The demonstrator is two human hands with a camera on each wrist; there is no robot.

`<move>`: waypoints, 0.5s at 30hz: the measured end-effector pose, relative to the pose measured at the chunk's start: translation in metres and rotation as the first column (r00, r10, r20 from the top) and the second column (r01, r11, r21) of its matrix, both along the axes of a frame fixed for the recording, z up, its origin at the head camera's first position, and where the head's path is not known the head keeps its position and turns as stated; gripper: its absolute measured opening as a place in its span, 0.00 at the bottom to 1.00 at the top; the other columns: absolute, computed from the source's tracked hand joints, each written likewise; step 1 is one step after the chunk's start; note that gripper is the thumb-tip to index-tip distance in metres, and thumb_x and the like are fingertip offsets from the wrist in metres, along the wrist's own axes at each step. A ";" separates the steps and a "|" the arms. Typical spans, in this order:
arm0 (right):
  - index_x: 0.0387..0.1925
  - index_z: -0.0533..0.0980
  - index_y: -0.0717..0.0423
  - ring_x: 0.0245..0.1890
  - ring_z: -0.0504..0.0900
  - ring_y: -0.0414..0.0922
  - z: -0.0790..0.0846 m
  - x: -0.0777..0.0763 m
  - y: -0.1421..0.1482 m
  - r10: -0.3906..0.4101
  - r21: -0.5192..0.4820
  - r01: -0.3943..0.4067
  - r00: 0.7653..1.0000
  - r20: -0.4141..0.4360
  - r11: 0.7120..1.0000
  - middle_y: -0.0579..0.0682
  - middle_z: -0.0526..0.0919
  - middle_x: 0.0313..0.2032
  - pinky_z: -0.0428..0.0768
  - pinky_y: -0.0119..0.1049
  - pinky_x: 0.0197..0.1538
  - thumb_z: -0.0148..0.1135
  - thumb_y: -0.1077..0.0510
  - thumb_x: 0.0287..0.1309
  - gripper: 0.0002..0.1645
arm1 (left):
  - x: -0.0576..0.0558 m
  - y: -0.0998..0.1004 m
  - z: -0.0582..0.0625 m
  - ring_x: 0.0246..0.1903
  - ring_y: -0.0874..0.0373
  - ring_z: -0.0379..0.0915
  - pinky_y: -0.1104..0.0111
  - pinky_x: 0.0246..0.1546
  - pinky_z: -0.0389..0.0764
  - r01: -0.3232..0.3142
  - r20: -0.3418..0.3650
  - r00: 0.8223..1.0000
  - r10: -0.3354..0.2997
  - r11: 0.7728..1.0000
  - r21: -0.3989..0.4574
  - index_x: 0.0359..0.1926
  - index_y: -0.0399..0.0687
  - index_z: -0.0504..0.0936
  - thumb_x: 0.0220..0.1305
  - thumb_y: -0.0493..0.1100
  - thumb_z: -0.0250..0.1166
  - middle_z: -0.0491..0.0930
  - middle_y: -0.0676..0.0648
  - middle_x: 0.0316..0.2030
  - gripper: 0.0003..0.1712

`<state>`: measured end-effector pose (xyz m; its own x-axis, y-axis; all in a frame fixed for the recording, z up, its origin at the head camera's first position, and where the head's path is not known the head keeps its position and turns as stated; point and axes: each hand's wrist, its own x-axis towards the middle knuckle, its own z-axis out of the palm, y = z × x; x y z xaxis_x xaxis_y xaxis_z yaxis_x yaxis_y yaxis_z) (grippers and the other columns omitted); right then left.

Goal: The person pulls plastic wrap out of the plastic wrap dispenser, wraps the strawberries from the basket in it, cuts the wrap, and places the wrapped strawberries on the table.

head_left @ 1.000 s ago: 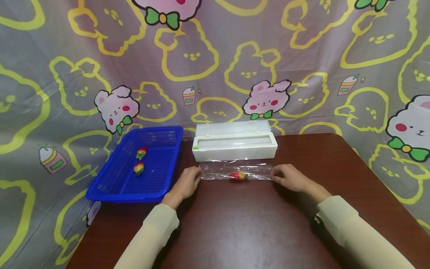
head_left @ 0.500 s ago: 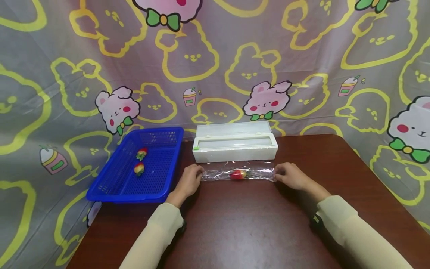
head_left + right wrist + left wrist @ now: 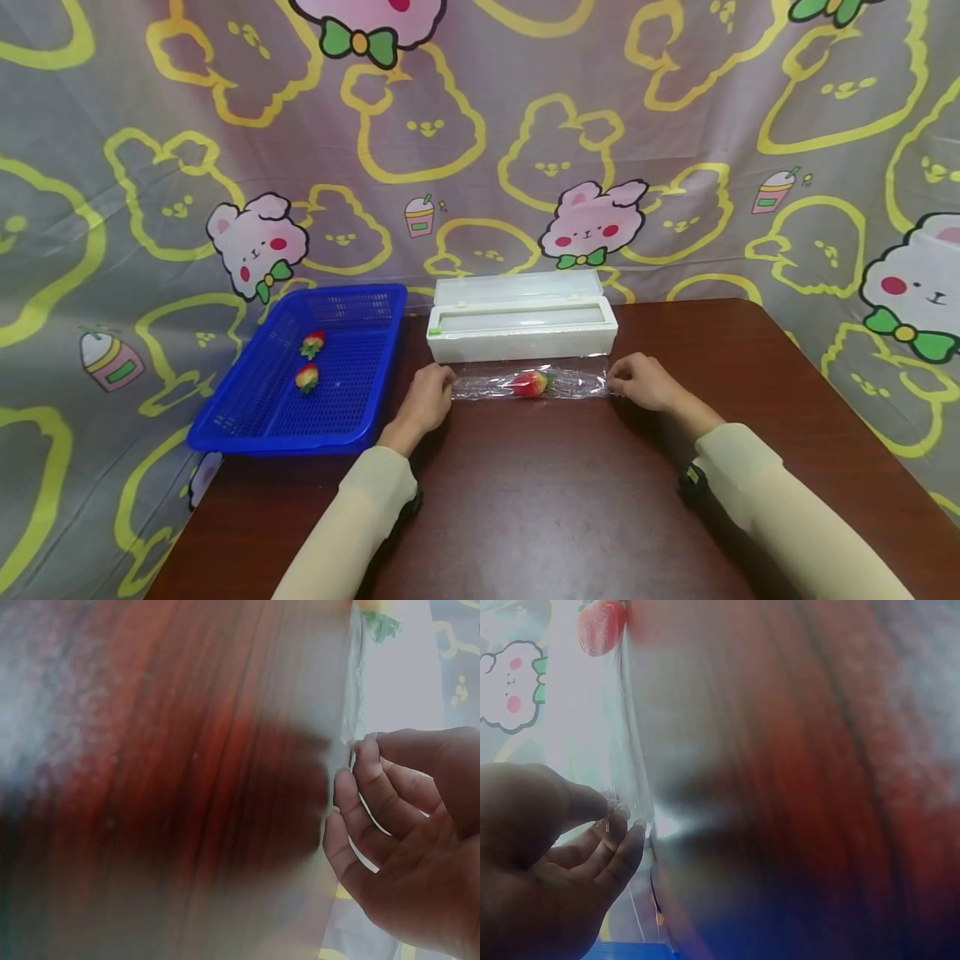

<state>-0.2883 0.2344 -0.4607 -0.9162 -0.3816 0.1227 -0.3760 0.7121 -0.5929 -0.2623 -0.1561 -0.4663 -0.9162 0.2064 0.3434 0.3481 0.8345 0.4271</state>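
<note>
left hand: grip narrow, thumb and fingertips pinching the nine o'clock end of a strip of clear plastic film
right hand: grip narrow too, thumb and fingertips pinching the three o'clock end of the same strip
plastic film: stretched between the hands, creased and shiny, its far edge near the white box
wrapping strawberry: at the middle of the strip, between the hands, red tip toward nine o'clock, green leaves toward three; how far the film goes round it, i cannot tell
white box: at twelve o'clock from that strawberry, just beyond the film, lid raised at the back, a small green piece at its left end
blue basket: at nine o'clock, past the left hand
basket strawberries: two, near each other inside, one at twelve o'clock from the other
counter: dark reddish-brown, glossy, under it all
sleeves: pale, coming in from five and seven o'clock
curtain: grey, cartoon-printed, behind the counter
</note>
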 end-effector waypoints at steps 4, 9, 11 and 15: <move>0.29 0.84 0.58 0.26 0.77 0.41 -0.002 -0.004 -0.002 -0.018 0.024 0.019 1.000 -0.014 1.000 0.44 0.83 0.22 0.75 0.40 0.38 0.64 0.63 0.60 0.06 | -0.005 0.001 -0.002 0.41 0.43 0.81 0.54 0.46 0.82 -0.019 0.007 1.000 0.019 1.000 -0.012 0.37 0.34 0.85 0.62 0.28 0.62 0.82 0.40 0.35 0.06; 0.29 0.85 0.57 0.31 0.79 0.45 0.000 -0.007 -0.006 -0.040 0.057 0.040 0.999 -0.007 0.998 0.46 0.85 0.27 0.77 0.44 0.41 0.64 0.61 0.60 0.07 | -0.009 0.003 -0.002 0.42 0.42 0.80 0.53 0.46 0.81 -0.032 0.021 0.999 0.032 0.999 -0.013 0.35 0.34 0.85 0.62 0.29 0.62 0.82 0.39 0.35 0.05; 0.28 0.85 0.57 0.32 0.79 0.46 0.001 -0.008 -0.007 -0.050 0.073 0.050 0.999 0.004 0.996 0.47 0.85 0.27 0.77 0.44 0.41 0.64 0.60 0.60 0.07 | -0.010 0.004 -0.002 0.42 0.42 0.80 0.52 0.47 0.81 -0.033 0.030 0.999 0.033 0.999 -0.014 0.36 0.34 0.85 0.62 0.30 0.62 0.83 0.38 0.36 0.05; 0.26 0.83 0.56 0.31 0.79 0.47 0.004 -0.008 -0.010 -0.077 0.103 0.075 0.997 0.018 0.992 0.47 0.83 0.26 0.77 0.45 0.38 0.64 0.59 0.60 0.08 | -0.012 0.006 -0.003 0.43 0.42 0.80 0.52 0.47 0.81 -0.039 0.052 0.998 0.040 0.999 -0.016 0.36 0.33 0.84 0.63 0.30 0.63 0.83 0.37 0.37 0.05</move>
<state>-0.2962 0.2241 -0.4570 -0.9450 -0.3203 0.0662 -0.3062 0.7953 -0.5231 -0.2743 -0.1501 -0.4690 -0.9402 0.1749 0.2922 0.2927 0.8536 0.4309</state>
